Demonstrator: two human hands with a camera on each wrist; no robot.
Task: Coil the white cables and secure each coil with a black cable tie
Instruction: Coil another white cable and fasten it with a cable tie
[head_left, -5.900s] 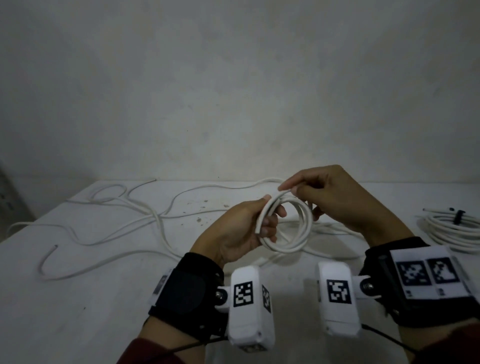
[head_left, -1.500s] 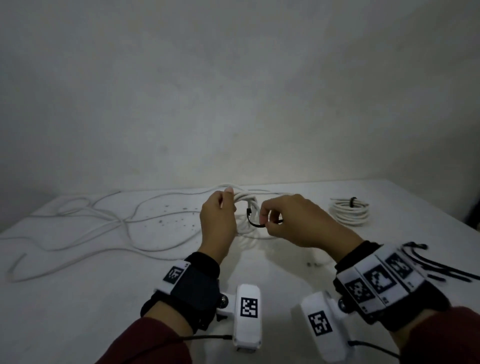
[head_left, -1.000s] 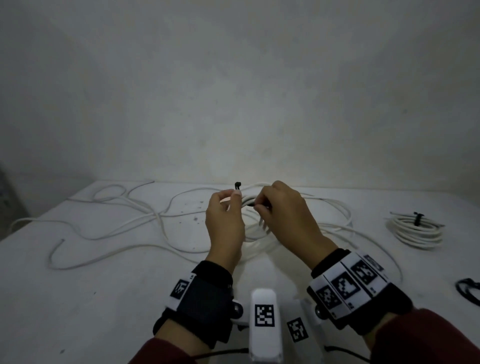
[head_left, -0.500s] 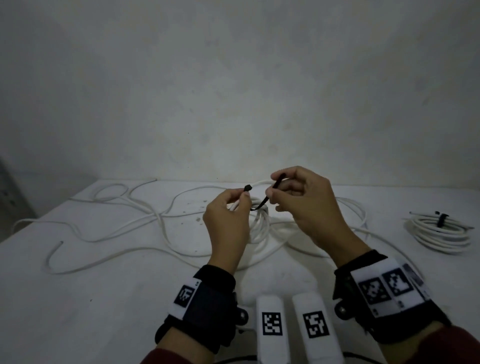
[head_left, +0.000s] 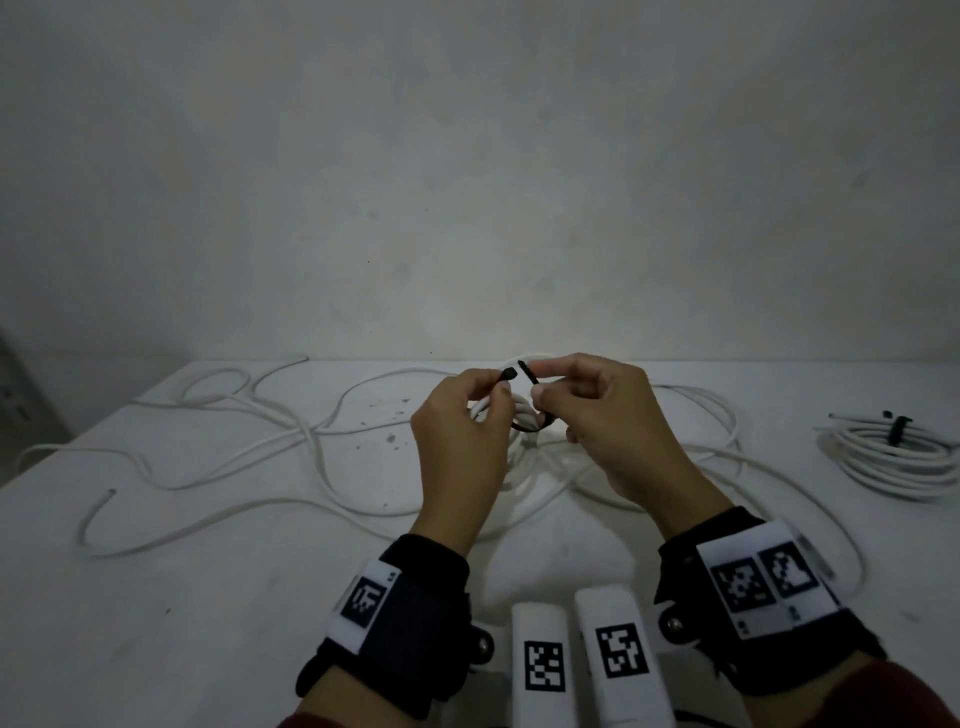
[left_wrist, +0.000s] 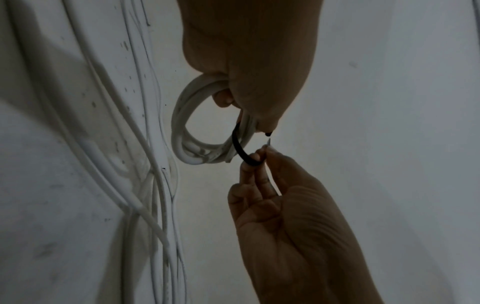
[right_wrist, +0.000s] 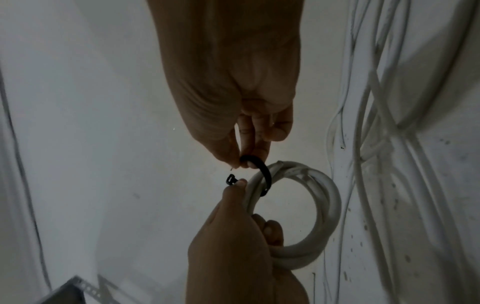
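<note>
A small white cable coil (head_left: 521, 408) hangs above the table between both hands. My left hand (head_left: 500, 383) grips the coil (right_wrist: 330, 195) in curled fingers and pinches the head end (right_wrist: 231, 179) of a black cable tie (left_wrist: 237, 148). The tie loops under the coil's strands. My right hand (head_left: 540, 387) pinches the tie's tail (head_left: 525, 370) between thumb and fingers, a short gap from the head. The tail is not in the head. The wrist views show the right hand (right_wrist: 246, 162) and the left hand (left_wrist: 259, 127) close together.
Loose white cable (head_left: 234, 457) sprawls over the white table (head_left: 156, 597), with more loops behind and right of my hands. A finished coil (head_left: 893, 457) with a black tie (head_left: 896, 428) lies at the far right. A grey wall stands behind.
A tie now loops around the coil, which 5.9 s ago had none. In the last second my right hand pulled the tail up, bringing it close to the head.
</note>
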